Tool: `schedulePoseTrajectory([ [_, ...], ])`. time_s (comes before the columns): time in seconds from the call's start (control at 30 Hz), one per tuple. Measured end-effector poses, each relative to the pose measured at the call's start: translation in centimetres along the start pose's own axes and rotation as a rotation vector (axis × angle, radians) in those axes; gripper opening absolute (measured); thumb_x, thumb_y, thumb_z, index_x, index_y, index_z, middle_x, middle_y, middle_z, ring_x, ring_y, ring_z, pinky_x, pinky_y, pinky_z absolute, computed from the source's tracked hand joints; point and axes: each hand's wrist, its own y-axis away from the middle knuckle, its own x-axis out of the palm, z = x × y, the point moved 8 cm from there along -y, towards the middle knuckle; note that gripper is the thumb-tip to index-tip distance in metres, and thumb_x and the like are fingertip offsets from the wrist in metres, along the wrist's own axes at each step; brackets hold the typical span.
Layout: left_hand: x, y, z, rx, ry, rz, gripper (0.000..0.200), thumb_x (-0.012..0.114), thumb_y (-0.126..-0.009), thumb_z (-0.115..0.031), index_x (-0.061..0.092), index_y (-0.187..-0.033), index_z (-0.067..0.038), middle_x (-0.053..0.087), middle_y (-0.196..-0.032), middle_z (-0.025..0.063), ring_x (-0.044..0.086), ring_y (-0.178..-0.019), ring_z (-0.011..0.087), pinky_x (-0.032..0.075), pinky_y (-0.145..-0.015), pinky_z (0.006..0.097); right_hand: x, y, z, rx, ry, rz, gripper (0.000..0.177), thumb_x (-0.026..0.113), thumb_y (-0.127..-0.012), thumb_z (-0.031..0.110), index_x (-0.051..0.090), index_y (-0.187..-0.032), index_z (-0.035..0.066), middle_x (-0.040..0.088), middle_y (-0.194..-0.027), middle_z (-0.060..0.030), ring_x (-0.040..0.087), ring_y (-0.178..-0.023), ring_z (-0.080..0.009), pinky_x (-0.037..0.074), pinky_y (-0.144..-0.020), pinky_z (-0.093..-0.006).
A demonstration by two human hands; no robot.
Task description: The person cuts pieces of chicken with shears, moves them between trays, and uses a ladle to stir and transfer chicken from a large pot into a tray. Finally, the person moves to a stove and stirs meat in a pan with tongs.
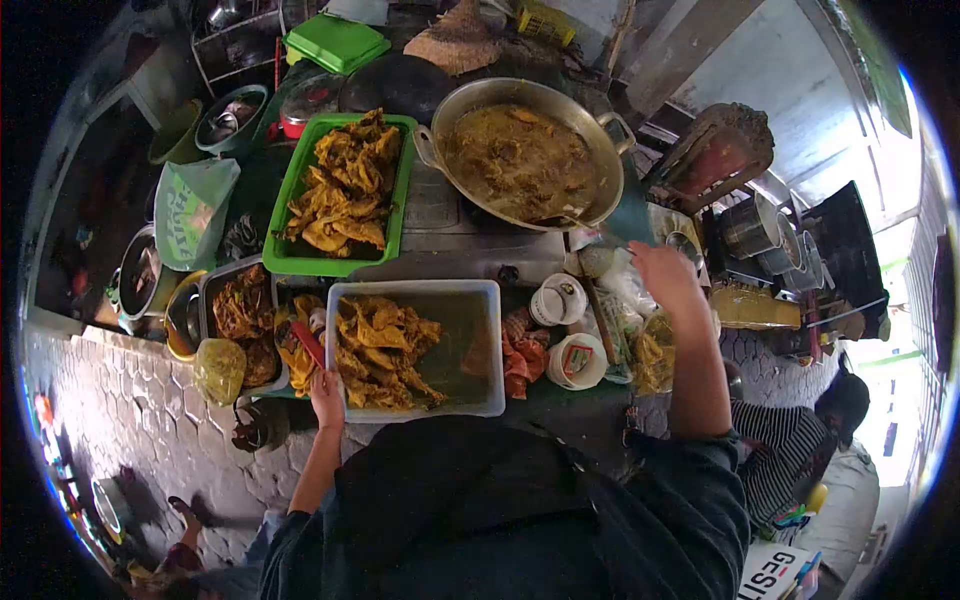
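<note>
My left hand [326,398] is closed round the end of a red object [307,345], beside the left wall of a translucent white tray [497,345]. Yellow chicken pieces [385,350] fill the left part of this tray. At the right, my right hand [662,272] hangs over plastic bags [625,285] with its fingers apart and nothing seen in them. A large two-handled pan [617,185] of bubbling yellow-brown food [520,160] sits just beyond it. More cooked chicken [345,185] is heaped in a green tray [408,190].
Two white tubs [575,362] stand right of the white tray. A box of browned meat [245,310], a yellow bag [220,372] and bowls [232,120] lie left. Pots [750,225] stand at the far right. A person in stripes [785,440] is low at the right.
</note>
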Motion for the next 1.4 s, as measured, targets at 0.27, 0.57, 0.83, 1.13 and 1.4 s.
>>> schedulePoseTrajectory([
  [0.27, 0.1, -0.5, 1.7, 0.023, -0.043, 0.036, 0.028, 0.047, -0.095, -0.026, 0.056, -0.102, 0.000, 0.055, -0.092, 0.0154, 0.054, -0.084, 0.0306, 0.043, -0.075, 0.0388, 3.3, -4.5, 3.5, 0.179, -0.060, 0.086, 0.024, 0.047, -0.086, 0.016, 0.057, -0.107, 0.009, 0.058, -0.100, -0.0192, 0.061, -0.091, -0.0356, 0.050, -0.077, -0.0452],
  [0.57, 0.5, -0.3, 0.2, -0.023, -0.061, 0.130, 0.031, 0.042, -0.097, -0.027, 0.054, -0.104, 0.001, 0.054, -0.094, 0.0125, 0.055, -0.085, 0.0260, 0.043, -0.077, 0.0356, 6.7, -8.9, 5.0, 0.245, -0.055, 0.089, 0.029, 0.053, -0.084, 0.012, 0.058, -0.112, 0.006, 0.054, -0.112, -0.0166, 0.060, -0.098, -0.0333, 0.054, -0.072, -0.0412],
  [0.83, 1.4, -1.5, 6.3, 0.077, 0.122, 0.172, 0.034, 0.039, -0.098, -0.030, 0.052, -0.106, 0.001, 0.051, -0.090, 0.0107, 0.050, -0.077, 0.0236, 0.041, -0.070, 0.0371, -1.2, -3.6, 0.7, 0.252, 0.093, 0.052, 0.021, 0.055, -0.085, 0.024, 0.062, -0.102, 0.014, 0.059, -0.102, -0.0070, 0.061, -0.092, -0.0292, 0.052, -0.072, -0.0398],
  [1.13, 1.1, -0.7, 2.6, -0.007, -0.018, 0.192, 0.036, 0.036, -0.098, -0.033, 0.049, -0.108, -0.001, 0.048, -0.087, 0.0123, 0.047, -0.075, 0.0251, 0.039, -0.069, 0.0388, 2.9, -6.1, -2.3, 0.291, 0.271, 0.182, 0.023, 0.053, -0.084, 0.017, 0.063, -0.106, 0.014, 0.057, -0.107, -0.0138, 0.063, -0.090, -0.0292, 0.053, -0.071, -0.0413],
  [1.4, 0.8, -0.2, 2.6, 0.271, 0.361, 0.126, 0.031, 0.035, -0.099, -0.029, 0.048, -0.104, -0.001, 0.047, -0.095, 0.0136, 0.048, -0.085, 0.0285, 0.039, -0.078, 0.0359, 5.0, -10.4, -0.2, 0.421, 0.013, 0.084, 0.026, 0.063, -0.079, 0.013, 0.064, -0.104, 0.007, 0.053, -0.117, -0.0140, 0.061, -0.097, -0.0305, 0.055, -0.072, -0.0410],
])
